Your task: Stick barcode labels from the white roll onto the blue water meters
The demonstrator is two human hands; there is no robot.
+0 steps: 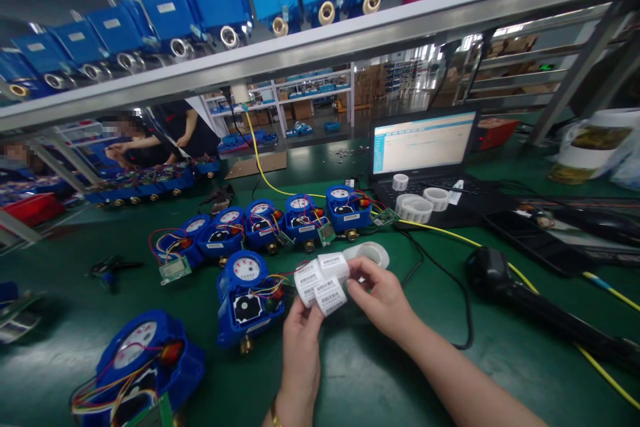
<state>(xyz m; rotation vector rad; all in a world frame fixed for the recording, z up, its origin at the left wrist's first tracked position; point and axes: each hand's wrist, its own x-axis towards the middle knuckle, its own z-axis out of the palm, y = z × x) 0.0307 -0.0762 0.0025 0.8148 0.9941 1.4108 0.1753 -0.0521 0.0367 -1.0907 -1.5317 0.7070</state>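
above the green worktop, roughly mid-view, i've got a strip of barcode labels held up btwn both hands. my left hand is nearly closed, thumb + fingers nipping the strip's lower left edge from underneath; it points up & away from me. my right hand is half curled, w/ thumb & forefinger closed at the strip's r. edge, other fingers bent in. strip's curled over itself, so several lbls overlap; printed faces are turned twd me. long axis of the front bit runs approx. near-to-far, near end leaning a touch right, & the barcodes lie across it, slanting slightly up to the r. small print's too blurred to read.

just left of my left hand, a blue meter has its dial at the far end & its brass port pointing twd me. a white ring of strip lies just behind the right hand. row of blue meters farther back, wires & boards hanging out; laptop beyond to the r., w/ white label rolls on it. black handheld scanner lies well apart, right of my right hand.
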